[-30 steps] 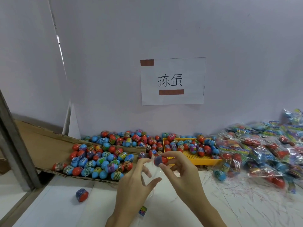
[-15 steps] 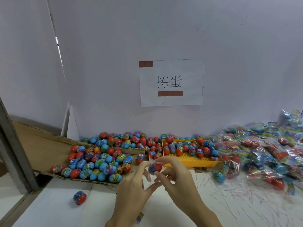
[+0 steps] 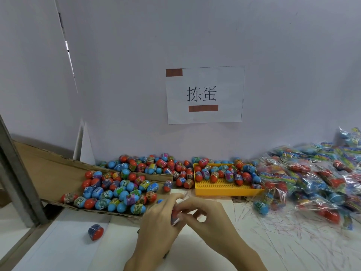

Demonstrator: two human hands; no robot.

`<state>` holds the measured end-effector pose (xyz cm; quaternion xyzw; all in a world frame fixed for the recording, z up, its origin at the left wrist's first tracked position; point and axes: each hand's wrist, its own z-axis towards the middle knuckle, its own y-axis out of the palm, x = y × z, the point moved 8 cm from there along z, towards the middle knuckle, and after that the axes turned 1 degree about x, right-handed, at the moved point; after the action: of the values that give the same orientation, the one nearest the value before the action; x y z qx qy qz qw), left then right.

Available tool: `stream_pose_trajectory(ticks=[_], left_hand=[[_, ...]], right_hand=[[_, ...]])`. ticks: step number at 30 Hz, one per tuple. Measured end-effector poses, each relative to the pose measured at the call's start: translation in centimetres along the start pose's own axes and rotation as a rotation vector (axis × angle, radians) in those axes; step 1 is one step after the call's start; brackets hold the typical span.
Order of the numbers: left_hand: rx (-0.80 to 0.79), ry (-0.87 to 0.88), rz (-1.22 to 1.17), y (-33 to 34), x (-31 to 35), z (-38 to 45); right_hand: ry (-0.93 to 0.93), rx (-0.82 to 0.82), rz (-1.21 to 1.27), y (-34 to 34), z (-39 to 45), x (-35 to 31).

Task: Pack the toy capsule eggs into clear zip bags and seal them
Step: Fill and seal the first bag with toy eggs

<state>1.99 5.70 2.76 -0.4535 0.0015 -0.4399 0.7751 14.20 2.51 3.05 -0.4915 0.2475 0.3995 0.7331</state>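
Gripping a red capsule egg (image 3: 175,215) in a clear zip bag, the left hand (image 3: 159,222) and right hand (image 3: 210,222) are seen with fingers curled, above the worktop (image 3: 273,247)

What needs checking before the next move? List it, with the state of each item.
1. Egg in hand: ok. Both the left hand and the right hand hold the capsule egg between them.
2. Egg inside the clear zip bag: cannot tell; the film is barely visible around the fingers.
3. Zip sealed: cannot tell; the hands hide it.
4. Egg supply: ok. Loose eggs lie on the cardboard sheet and in the yellow tray.
5. Place for the finished bag: ok. The packed bags are piled to the right.
6. Strays: not ok. One stray egg lies alone, front left.
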Motion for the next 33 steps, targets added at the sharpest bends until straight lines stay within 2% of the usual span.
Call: stream_pose_trajectory(ticks=[8,15,23,28,33], left_hand=[[0.056,0.053,0.032,-0.5,0.6,0.2],[0.042,0.104,0.095,0.0,0.5,0.0],[0.004,-0.070,-0.008,0.4,-0.3,-0.1],[-0.059,-0.123,-0.081,0.3,-0.3,-0.2],[-0.095,-0.160,-0.105,0.6,-0.6,-0.1]], right_hand=[[0.046,-0.048,0.065,1.1,-0.4,-0.4],[0.047,-0.211,0.068,3.7,-0.6,-0.9],[0.012,-0.062,0.078,1.8,-0.3,-1.0],[0.024,0.060,0.081,1.0,-0.2,-0.5],[0.031,0.097,0.050,0.2,0.0,-0.2]])
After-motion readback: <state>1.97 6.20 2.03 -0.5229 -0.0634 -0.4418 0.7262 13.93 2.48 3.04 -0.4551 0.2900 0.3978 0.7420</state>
